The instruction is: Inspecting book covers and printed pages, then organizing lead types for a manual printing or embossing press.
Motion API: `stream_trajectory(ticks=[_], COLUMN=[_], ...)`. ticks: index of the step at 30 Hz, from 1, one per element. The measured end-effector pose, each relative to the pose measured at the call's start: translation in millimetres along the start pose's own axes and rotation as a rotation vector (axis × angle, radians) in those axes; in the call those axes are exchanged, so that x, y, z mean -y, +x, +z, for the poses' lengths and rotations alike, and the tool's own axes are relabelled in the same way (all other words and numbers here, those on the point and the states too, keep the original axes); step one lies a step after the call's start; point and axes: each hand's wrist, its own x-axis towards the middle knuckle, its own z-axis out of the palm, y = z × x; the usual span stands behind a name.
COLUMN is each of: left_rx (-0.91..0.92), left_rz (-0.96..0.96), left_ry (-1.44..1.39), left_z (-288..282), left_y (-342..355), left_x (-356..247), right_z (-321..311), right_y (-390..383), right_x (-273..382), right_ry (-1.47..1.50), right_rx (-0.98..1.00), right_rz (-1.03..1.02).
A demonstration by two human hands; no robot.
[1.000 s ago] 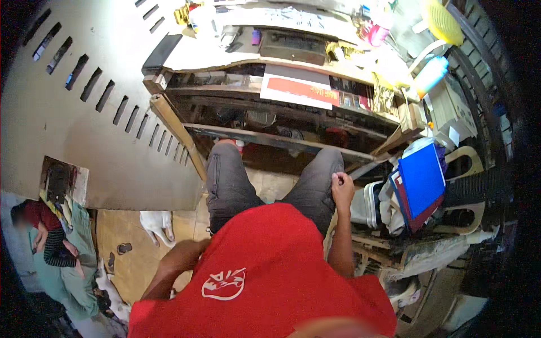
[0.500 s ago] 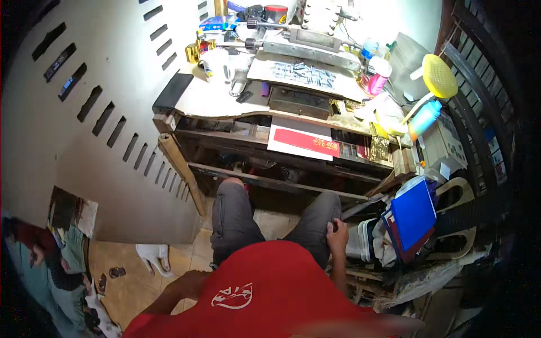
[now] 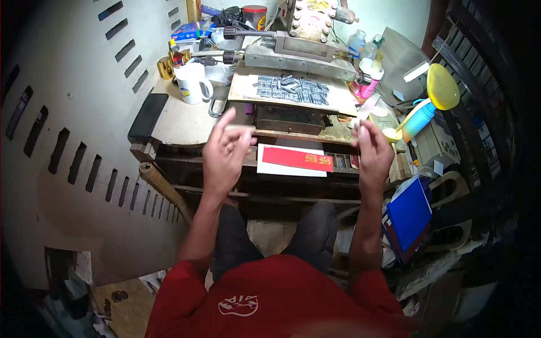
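My left hand (image 3: 223, 158) is raised before the front edge of the workbench, index finger and thumb apart, holding nothing I can see. My right hand (image 3: 373, 152) is up at the bench's right side, its thumb and fingertips pinched together. A small pale bit shows at that pinch, too small to name. Between the hands, a red strip with gold lettering (image 3: 287, 158) lies on a white sheet (image 3: 270, 169) at the bench's front. Behind, a pale board (image 3: 248, 90) carries several small grey metal blocks (image 3: 293, 90), in front of a metal press (image 3: 304, 45).
A white mug (image 3: 193, 84) and a padlock (image 3: 216, 107) stand left of the board. To the right are a yellow mesh paddle (image 3: 443, 87), a blue-orange bottle (image 3: 419, 119) and a pink-white container (image 3: 366, 83). A blue folder (image 3: 410, 214) lies on a chair at right.
Both hands have come up from my lap and side to the front of the bench. The view has shifted, and the right fingers are now pinched.
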Motion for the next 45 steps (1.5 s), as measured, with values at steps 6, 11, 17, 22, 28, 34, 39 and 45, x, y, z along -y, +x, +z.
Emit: stream_trajectory(ticks=[6, 11, 17, 22, 28, 34, 39, 45], left_rx=[0.121, 0.183, 0.176, 0.146, 0.147, 0.126, 0.163, 0.128], left_rz=[-0.209, -0.233, -0.196, -0.193, -0.156, -0.143, -0.126, -0.219], left_ry=[-0.051, -0.077, -0.081, -0.067, -0.031, -0.01, 0.028, 0.119], left_z=[14, 12, 14, 15, 14, 15, 17, 26], left_y=[40, 39, 40, 37, 38, 38, 43, 48], left_x=[-9, -3, 1, 6, 8, 12, 10, -3], right_z=[27, 36, 35, 35, 33, 33, 35, 42], right_y=[35, 28, 31, 32, 37, 35, 37, 30], right_x=[14, 8, -1, -15, -23, -27, -26, -19], right_ry=[0.175, 0.138, 0.09, 0.108, 0.153, 0.146, 0.118, 0.023], right_rx=[0.243, 0.226, 0.223, 0.194, 0.186, 0.163, 0.126, 0.154], right_rz=[0.045, 0.071, 0.032, 0.027, -0.01, -0.001, -0.039, -0.063])
